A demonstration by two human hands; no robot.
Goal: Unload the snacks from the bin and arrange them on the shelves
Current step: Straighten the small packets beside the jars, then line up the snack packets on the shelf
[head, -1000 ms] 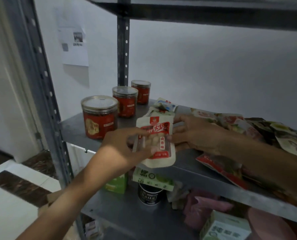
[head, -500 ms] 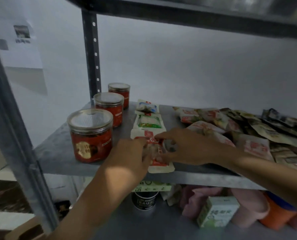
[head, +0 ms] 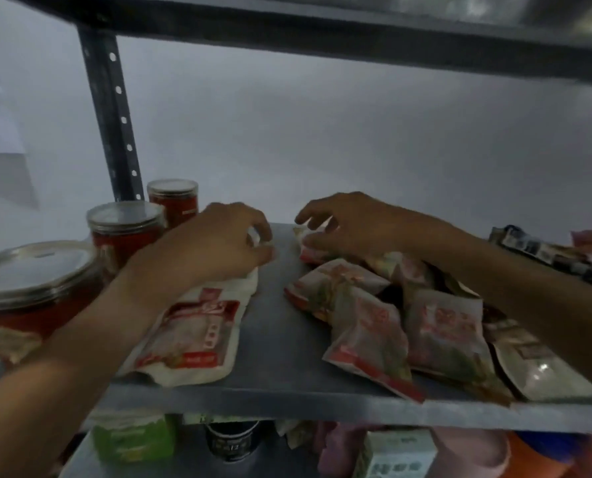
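1. Risk: the white-and-red pouch (head: 187,334) lies at the front edge of the shelf (head: 273,326), its bottom overhanging; your left forearm crosses it and a drag could tip it off.
2. Your left hand (head: 215,246) curls over a small white packet behind that pouch; I cannot tell whether its grip has closed.
3. Your right hand (head: 349,224), right of the pouch, rests curled fingers on a red-trimmed packet (head: 313,251).
4. The pouch looks flat, soft and glossy.
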